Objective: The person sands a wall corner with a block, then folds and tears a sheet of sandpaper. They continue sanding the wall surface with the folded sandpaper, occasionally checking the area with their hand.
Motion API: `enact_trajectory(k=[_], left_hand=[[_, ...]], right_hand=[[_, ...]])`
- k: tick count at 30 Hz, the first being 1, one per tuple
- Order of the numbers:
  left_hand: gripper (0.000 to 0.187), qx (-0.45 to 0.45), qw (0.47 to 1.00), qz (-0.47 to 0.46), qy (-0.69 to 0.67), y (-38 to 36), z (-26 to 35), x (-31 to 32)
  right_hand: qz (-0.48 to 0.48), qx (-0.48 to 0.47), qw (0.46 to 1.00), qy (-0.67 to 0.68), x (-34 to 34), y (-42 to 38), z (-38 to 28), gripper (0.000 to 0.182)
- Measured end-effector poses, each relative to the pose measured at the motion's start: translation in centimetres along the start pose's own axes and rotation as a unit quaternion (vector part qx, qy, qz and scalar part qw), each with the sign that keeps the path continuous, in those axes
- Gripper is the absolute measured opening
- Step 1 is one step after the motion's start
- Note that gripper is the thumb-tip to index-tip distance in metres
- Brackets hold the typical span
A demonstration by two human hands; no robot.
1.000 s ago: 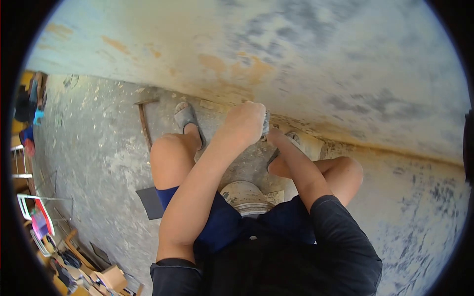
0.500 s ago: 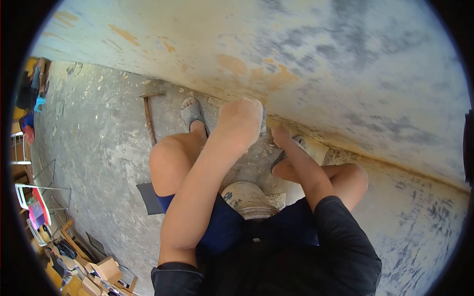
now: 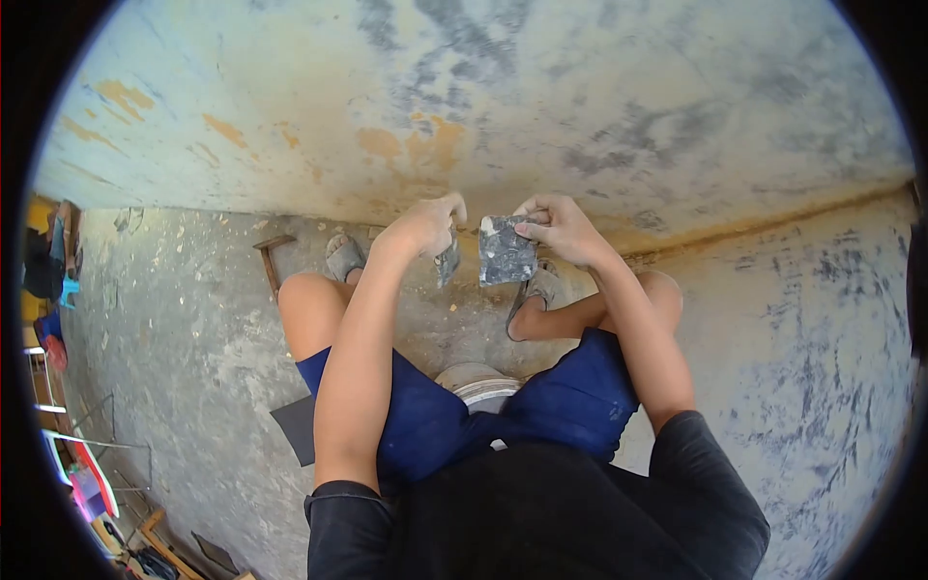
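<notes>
My right hand (image 3: 565,230) pinches the upper right corner of a square piece of sandpaper (image 3: 507,253), dark grey and streaked with white dust, its flat face turned toward me. To its left, my left hand (image 3: 425,224) is closed on a second dark grey, dusty piece (image 3: 447,265), which hangs below the fingers nearly edge-on and looks like sandpaper too. The two pieces are apart. Both hands are whitened with dust and sit in front of the base of the patchy wall (image 3: 580,126).
I sit on a pale bucket (image 3: 478,382). On the rough floor lie a hammer-like tool (image 3: 271,259) and a dark sheet (image 3: 295,430). A folding chair (image 3: 82,474) and clutter stand at the far left. Another wall (image 3: 793,387) rises on the right.
My right hand has come up from low near the wall, bringing the sandpaper square into view. My left hand has moved left and lower. The view has shifted to the right.
</notes>
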State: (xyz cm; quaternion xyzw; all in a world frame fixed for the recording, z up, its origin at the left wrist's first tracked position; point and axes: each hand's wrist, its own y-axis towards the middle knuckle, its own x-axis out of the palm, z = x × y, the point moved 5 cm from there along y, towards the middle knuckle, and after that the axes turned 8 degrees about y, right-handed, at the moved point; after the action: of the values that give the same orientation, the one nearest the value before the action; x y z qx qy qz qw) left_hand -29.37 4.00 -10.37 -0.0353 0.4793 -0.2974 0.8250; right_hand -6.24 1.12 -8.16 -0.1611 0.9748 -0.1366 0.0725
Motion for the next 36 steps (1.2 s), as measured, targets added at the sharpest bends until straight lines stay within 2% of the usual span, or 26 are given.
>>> enact_trajectory(k=[1,3,5,7,8,10,11,13,14,16,17,20,24,28,30,34,36], left_hand=[[0.019,0.054,0.997,-0.028,-0.039,0.2,0.5,0.7],[0.022,0.061,0.995,-0.036,-0.076,0.4,1.7,1.0],[0.024,0.065,0.991,-0.048,-0.111,0.7,2.2,1.8],[0.029,0.109,0.966,0.059,-0.227,1.1,2.3,1.4],[0.029,0.111,0.968,0.054,-0.220,0.8,3.1,1.0],[0.031,0.051,0.919,0.044,-0.387,-0.3,4.9,-0.7],[0.031,0.051,0.922,0.039,-0.383,-0.6,5.5,-0.8],[0.041,0.100,0.963,0.081,-0.235,-0.9,6.8,-1.3],[0.041,0.102,0.964,0.078,-0.233,-0.7,7.0,-1.3],[0.039,0.079,0.977,0.003,-0.196,-0.2,7.1,-0.4],[0.039,0.103,0.976,0.022,-0.193,-0.1,7.4,-0.3],[0.039,0.073,0.976,0.011,-0.206,0.5,6.8,-0.3],[0.039,0.096,0.967,0.037,-0.232,0.9,6.6,-0.4],[0.040,0.098,0.968,0.046,-0.228,0.9,6.8,-0.7],[0.040,0.095,0.969,0.050,-0.224,0.9,6.7,-0.6],[0.042,0.085,0.974,0.053,-0.204,1.0,6.7,-0.5],[0.043,0.082,0.977,0.059,-0.189,1.2,6.6,-0.3]], right_hand=[[0.007,-0.005,1.000,0.002,-0.2,-1.0,-0.5,0.016],[0.065,0.001,0.991,0.120,-0.9,-2.8,-0.7,0.018],[0.087,-0.011,0.981,0.173,-1.0,-3.8,-0.7,0.019],[0.108,-0.024,0.968,0.226,-1.7,-4.1,0.0,0.019],[0.109,-0.035,0.959,0.258,-2.1,-4.0,0.9,0.020],[0.115,-0.049,0.947,0.296,-2.8,-4.1,1.6,0.022],[0.108,-0.056,0.943,0.308,-3.0,-4.2,1.4,0.023],[0.104,-0.065,0.938,0.323,-3.4,-4.5,1.1,0.023],[0.098,-0.066,0.937,0.329,-3.4,-4.5,0.7,0.025],[0.095,-0.067,0.934,0.337,-3.3,-4.5,0.5,0.027],[0.088,-0.070,0.930,0.351,-3.2,-4.5,0.5,0.027],[0.069,-0.072,0.921,0.378,-3.5,-4.6,0.3,0.029],[0.022,-0.068,0.915,0.396,-3.2,-5.2,-0.5,0.033],[0.036,-0.057,0.923,0.378,-3.5,-5.1,0.0,0.034],[0.078,-0.062,0.948,0.301,-3.9,-5.3,-0.2,0.033],[0.096,-0.060,0.948,0.296,-4.2,-5.2,-0.2,0.034],[0.067,-0.069,0.931,0.351,-4.0,-5.1,-0.4,0.036]])
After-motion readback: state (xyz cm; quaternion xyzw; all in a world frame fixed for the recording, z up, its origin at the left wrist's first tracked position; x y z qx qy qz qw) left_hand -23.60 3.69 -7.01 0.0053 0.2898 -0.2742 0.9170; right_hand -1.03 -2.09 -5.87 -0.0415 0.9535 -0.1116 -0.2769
